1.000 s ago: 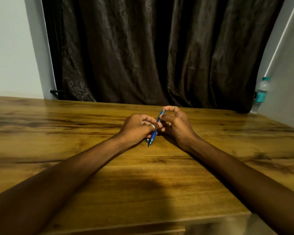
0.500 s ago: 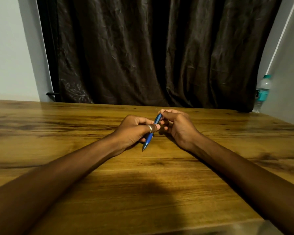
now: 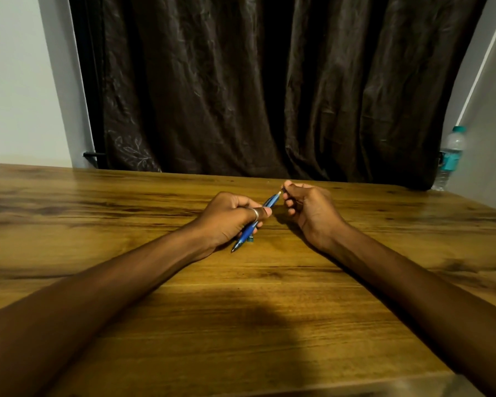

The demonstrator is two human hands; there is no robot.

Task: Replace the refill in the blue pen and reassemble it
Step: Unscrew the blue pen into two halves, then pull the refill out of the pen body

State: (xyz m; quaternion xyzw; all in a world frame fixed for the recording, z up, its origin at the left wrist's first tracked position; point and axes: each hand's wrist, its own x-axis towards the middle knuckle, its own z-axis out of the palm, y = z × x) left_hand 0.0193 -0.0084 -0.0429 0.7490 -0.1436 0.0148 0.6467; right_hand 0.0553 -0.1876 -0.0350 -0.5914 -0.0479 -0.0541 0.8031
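Note:
My left hand (image 3: 229, 217), a ring on one finger, is closed around the middle of the blue pen (image 3: 271, 201). The pen slants from lower left to upper right just above the table, its dark tip at the lower end. A pale end sticks out of its upper end. My right hand (image 3: 307, 206) sits a little to the right of that end, apart from the pen. Its thumb and forefinger pinch a small dark piece (image 3: 283, 189); what the piece is cannot be made out. A small bluish part shows under my left hand beside the pen.
A wooden table (image 3: 269, 325) fills the lower view. A dark curtain (image 3: 255, 87) hangs behind its far edge. A clear water bottle (image 3: 450, 157) with a teal cap and label stands at the far right corner by the wall.
My right hand has drawn away to the right from the pen's upper end, taking a small dark piece with it. A pale end now shows at the top of the pen. The left hand keeps its grip.

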